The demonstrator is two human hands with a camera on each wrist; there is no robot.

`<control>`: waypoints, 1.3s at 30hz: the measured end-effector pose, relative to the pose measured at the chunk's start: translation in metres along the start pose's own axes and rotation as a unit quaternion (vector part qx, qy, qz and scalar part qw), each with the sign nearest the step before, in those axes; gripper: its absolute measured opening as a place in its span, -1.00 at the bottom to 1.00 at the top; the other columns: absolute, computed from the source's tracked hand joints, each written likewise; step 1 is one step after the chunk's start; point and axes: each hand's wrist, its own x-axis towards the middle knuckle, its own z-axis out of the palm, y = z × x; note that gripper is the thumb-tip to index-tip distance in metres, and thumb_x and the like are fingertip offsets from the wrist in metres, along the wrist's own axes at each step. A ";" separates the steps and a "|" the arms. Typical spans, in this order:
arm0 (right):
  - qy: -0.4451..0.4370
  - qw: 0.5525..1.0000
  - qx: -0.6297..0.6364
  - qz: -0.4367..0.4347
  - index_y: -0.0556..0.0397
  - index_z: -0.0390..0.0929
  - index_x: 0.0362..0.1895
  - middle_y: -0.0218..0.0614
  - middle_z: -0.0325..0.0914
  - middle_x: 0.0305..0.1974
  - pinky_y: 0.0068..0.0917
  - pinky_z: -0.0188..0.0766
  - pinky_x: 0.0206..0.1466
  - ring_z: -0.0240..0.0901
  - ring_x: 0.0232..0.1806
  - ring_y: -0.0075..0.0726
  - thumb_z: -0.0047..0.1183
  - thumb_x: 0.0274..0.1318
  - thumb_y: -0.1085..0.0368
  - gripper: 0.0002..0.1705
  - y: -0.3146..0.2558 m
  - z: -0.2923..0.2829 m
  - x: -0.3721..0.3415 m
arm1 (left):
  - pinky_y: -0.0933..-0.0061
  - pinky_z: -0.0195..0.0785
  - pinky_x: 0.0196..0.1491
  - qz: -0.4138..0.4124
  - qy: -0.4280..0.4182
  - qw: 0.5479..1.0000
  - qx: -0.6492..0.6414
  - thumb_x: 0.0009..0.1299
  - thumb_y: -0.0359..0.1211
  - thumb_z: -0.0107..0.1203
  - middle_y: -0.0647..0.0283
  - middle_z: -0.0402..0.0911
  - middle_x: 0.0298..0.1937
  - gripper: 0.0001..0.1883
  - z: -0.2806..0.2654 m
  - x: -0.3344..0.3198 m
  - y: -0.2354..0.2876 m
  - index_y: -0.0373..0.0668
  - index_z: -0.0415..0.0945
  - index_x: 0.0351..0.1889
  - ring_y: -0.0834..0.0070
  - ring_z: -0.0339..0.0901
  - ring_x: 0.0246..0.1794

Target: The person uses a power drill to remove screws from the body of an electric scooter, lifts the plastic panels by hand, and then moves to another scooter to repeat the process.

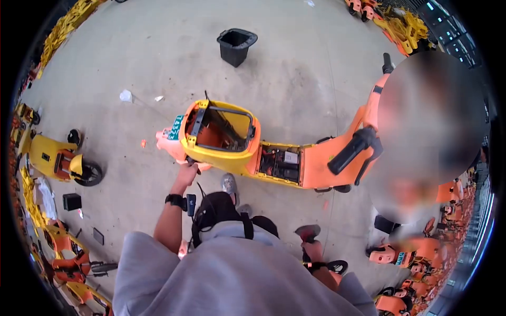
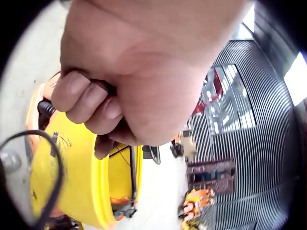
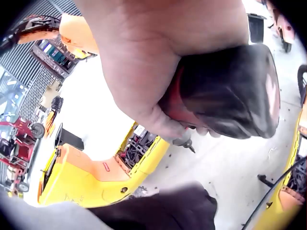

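Observation:
A yellow and orange scooter [image 1: 221,160] stands across the head view, its seat area an open frame and its battery bay uncovered. My left hand [image 1: 185,175] is at the lower edge of its rear end; in the left wrist view that hand [image 2: 129,76] has curled fingers above the yellow body [image 2: 72,167], and nothing shows inside them. Low at the right, my right hand [image 1: 313,249] grips a red and black power driver [image 1: 308,231] away from the scooter. The right wrist view shows the hand [image 3: 144,62] round the driver [image 3: 225,91], its bit pointing down.
Beyond the scooter a black bin [image 1: 234,52] stands on the grey floor [image 1: 295,31]. A yellow scooter body [image 1: 50,158] and a black box [image 1: 72,201] are at the left. Orange scooters [image 1: 421,250] crowd the lower right. A blurred area covers the right side.

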 end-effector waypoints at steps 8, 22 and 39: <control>-0.155 0.950 0.237 0.127 0.21 0.58 -0.45 -0.25 0.56 -0.55 -0.32 0.52 -0.45 0.54 -0.55 -0.25 0.14 -0.24 0.42 -0.84 0.007 0.082 -0.018 | 0.17 0.41 -0.29 0.251 0.035 0.960 0.117 0.27 -0.34 -0.05 -0.10 0.58 -0.50 -0.74 0.019 0.018 0.017 -0.38 0.55 -0.39 0.04 0.57 -0.43; 0.109 0.993 0.010 -0.050 0.16 0.56 -0.24 0.02 0.60 -0.37 -0.15 0.44 -0.07 0.57 -0.17 0.11 0.23 -0.28 0.15 -0.54 -0.140 0.119 0.121 | 0.03 0.45 -0.29 0.314 0.011 0.896 0.314 0.27 -0.28 0.03 -0.03 0.58 -0.50 -0.83 0.088 0.145 0.057 -0.20 0.47 -0.40 0.01 0.57 -0.42; -0.035 0.981 0.104 0.159 0.10 0.65 -0.29 -0.31 0.59 -0.46 -0.39 0.41 -0.36 0.51 -0.43 -0.42 0.19 -0.16 0.20 -0.69 -0.019 0.263 0.116 | 0.27 0.40 -0.46 0.475 0.045 0.791 0.383 0.08 -0.31 0.08 0.24 0.44 -0.58 -0.85 0.093 0.121 0.032 -0.12 0.35 -0.49 0.28 0.49 -0.53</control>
